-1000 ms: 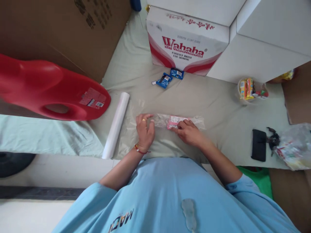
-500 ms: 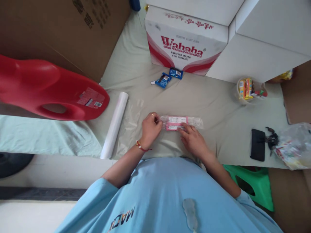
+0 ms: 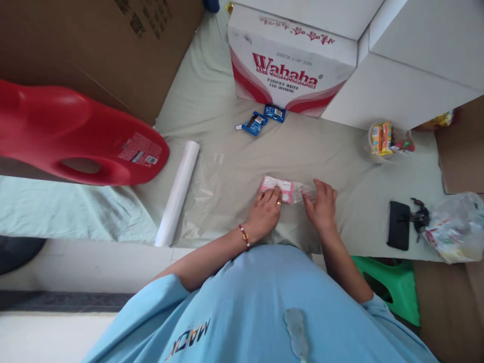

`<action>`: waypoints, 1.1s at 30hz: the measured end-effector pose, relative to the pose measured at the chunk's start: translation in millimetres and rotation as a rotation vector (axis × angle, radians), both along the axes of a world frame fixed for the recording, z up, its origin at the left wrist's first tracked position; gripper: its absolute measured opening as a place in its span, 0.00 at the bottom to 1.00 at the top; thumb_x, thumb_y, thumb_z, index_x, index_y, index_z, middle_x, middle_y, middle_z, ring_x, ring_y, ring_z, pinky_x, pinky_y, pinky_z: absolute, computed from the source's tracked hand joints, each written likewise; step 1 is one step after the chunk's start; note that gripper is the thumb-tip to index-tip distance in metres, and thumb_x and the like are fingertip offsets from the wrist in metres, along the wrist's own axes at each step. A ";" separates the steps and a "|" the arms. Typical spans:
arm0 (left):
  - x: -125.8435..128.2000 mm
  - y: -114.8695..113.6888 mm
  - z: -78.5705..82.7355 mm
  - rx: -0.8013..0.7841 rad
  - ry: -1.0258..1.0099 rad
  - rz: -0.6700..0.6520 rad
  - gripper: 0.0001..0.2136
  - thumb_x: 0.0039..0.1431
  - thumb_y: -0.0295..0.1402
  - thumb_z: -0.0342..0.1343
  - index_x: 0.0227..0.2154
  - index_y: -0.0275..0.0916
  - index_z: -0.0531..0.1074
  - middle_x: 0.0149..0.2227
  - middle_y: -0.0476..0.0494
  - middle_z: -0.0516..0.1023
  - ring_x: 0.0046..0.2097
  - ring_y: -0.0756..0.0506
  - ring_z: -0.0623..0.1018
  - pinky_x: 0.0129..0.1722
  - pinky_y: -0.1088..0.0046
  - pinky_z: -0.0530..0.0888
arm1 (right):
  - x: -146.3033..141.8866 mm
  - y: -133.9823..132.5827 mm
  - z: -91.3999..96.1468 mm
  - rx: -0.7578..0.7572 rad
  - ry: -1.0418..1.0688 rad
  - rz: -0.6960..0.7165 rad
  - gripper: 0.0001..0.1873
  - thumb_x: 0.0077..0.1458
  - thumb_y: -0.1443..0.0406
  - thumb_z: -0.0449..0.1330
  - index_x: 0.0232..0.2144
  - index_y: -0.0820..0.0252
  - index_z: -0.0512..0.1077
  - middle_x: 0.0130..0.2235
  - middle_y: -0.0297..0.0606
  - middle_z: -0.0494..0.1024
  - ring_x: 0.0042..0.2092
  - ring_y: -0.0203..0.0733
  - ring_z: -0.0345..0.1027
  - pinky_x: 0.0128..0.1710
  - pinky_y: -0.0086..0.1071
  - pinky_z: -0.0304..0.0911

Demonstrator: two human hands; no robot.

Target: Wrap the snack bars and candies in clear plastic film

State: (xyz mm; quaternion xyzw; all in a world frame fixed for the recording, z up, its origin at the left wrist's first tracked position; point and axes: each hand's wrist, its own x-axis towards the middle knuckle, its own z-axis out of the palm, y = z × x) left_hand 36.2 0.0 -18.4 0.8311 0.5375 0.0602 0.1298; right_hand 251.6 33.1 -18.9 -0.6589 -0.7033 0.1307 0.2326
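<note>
A small pink and white packet wrapped in clear film lies on the pale green cloth in front of me. My left hand, with a ring and a red bead bracelet, presses its fingers down on the packet's left part. My right hand rests at the packet's right end, fingers curled onto the loose film there. A sheet of clear film lies spread to the left, beside a white roll.
A red plastic jug lies on its side at left. A Wahaha carton, white boxes and a brown carton stand behind. Two blue packets, a snack cup, a black wallet, keys and a plastic bag lie around.
My left hand moved right from the packet's left end onto the packet itself. My right hand shifted right to its right end. The film's left end now looks folded in.
</note>
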 end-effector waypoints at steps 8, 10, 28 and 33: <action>-2.7 -6.9 -5.7 0.038 0.020 -0.018 0.26 0.75 0.26 0.38 0.71 0.27 0.62 0.72 0.30 0.67 0.73 0.36 0.63 0.72 0.51 0.56 | 3.0 26.9 3.0 -0.178 0.173 -0.008 0.15 0.61 0.53 0.59 0.36 0.58 0.74 0.38 0.44 0.77 0.38 0.46 0.70 0.44 0.41 0.69; -2.9 -6.6 -6.2 0.035 0.015 -0.020 0.26 0.74 0.26 0.37 0.71 0.26 0.61 0.71 0.29 0.67 0.71 0.37 0.66 0.70 0.51 0.60 | -10.5 34.5 12.6 -0.250 0.272 0.020 0.15 0.61 0.51 0.60 0.35 0.57 0.73 0.32 0.37 0.76 0.32 0.42 0.68 0.37 0.35 0.66; -103.9 -46.4 -8.2 0.053 -0.534 0.303 0.11 0.72 0.33 0.51 0.39 0.40 0.79 0.40 0.41 0.85 0.52 0.39 0.81 0.54 0.55 0.78 | -104.0 -14.0 -4.1 -0.124 -0.309 0.403 0.39 0.67 0.49 0.61 0.72 0.62 0.61 0.68 0.56 0.65 0.64 0.62 0.57 0.64 0.51 0.58; -95.7 -42.9 -5.0 0.047 -0.586 0.368 0.10 0.71 0.33 0.52 0.37 0.41 0.78 0.39 0.43 0.85 0.49 0.40 0.82 0.52 0.58 0.78 | -126.0 2.3 3.6 -0.139 -0.389 0.297 0.31 0.67 0.47 0.61 0.61 0.63 0.71 0.57 0.57 0.73 0.56 0.61 0.63 0.56 0.50 0.62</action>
